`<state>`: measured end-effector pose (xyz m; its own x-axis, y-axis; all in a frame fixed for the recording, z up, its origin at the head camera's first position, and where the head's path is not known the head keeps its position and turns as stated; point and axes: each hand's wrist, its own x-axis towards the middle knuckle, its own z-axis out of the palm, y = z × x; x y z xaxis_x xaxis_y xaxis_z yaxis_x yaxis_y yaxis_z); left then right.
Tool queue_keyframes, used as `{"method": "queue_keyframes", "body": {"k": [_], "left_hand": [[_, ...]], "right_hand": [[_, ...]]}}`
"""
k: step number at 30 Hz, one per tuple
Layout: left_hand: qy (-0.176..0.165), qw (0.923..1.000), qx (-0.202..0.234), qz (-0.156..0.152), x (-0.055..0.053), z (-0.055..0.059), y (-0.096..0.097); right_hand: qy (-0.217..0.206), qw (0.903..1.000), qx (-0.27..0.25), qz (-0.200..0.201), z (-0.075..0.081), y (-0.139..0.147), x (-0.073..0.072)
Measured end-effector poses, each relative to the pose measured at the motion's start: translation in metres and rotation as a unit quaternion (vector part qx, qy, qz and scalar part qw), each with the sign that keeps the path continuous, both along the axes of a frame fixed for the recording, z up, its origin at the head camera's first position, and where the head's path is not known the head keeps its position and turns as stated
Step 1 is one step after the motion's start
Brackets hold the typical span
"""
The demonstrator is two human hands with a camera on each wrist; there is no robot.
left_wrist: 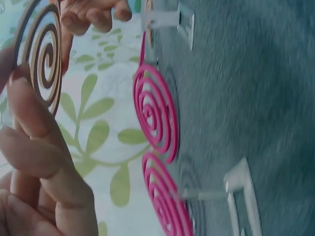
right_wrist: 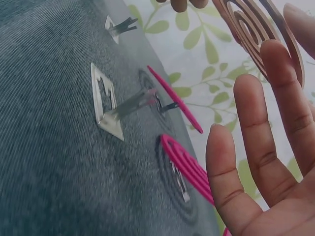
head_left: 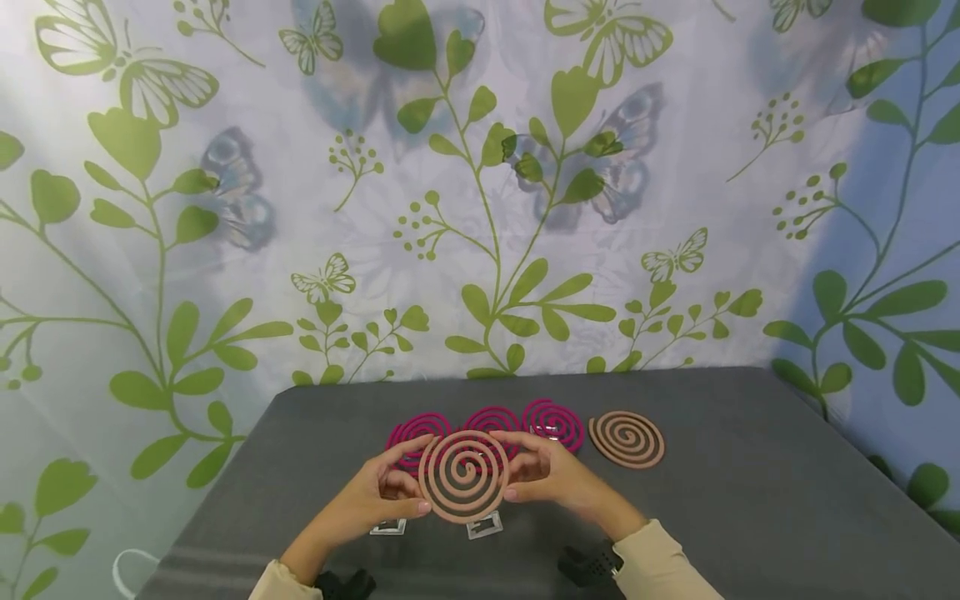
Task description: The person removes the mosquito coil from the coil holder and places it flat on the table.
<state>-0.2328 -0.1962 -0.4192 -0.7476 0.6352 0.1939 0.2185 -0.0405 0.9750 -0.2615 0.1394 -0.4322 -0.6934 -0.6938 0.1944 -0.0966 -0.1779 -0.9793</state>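
Both hands hold up a brown spiral mosquito coil (head_left: 467,472), its flat face turned toward the head camera. My left hand (head_left: 375,492) pinches its left edge between thumb and fingers. On the opposite edge, my right hand (head_left: 551,477) has its thumb low and index finger high, with other fingers spread in the right wrist view. Behind the held coil are pink coils: a left one (head_left: 420,427), partly covered by the left hand, a middle one (head_left: 491,414) and a right one (head_left: 557,421). The left wrist view shows one pink coil (left_wrist: 156,113) raised off the table.
Two small metal coil stands, a left one (head_left: 388,527) and a right one (head_left: 484,526), sit on the grey table (head_left: 750,500) below the hands. Another brown coil (head_left: 627,439) lies at right. A leaf-and-butterfly patterned curtain (head_left: 480,208) hangs behind the table.
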Motion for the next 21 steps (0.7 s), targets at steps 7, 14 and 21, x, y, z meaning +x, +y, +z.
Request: {"method": "queue_keyframes", "body": {"k": [7, 14, 21], "left_hand": [[-0.024, 0.9995, -0.015, 0.016, 0.005, 0.001, 0.020], [-0.040, 0.9975, -0.042, 0.041, 0.010, 0.007, 0.043], [-0.053, 0.9963, -0.055, 0.039, 0.015, 0.011, 0.063]], "right_hand": [[0.014, 0.9999, -0.005, -0.002, -0.004, 0.015, 0.000], [0.013, 0.9999, -0.002, -0.008, -0.003, 0.033, 0.003], [0.008, 0.9999, -0.001, -0.007, -0.001, 0.051, 0.010]]}}
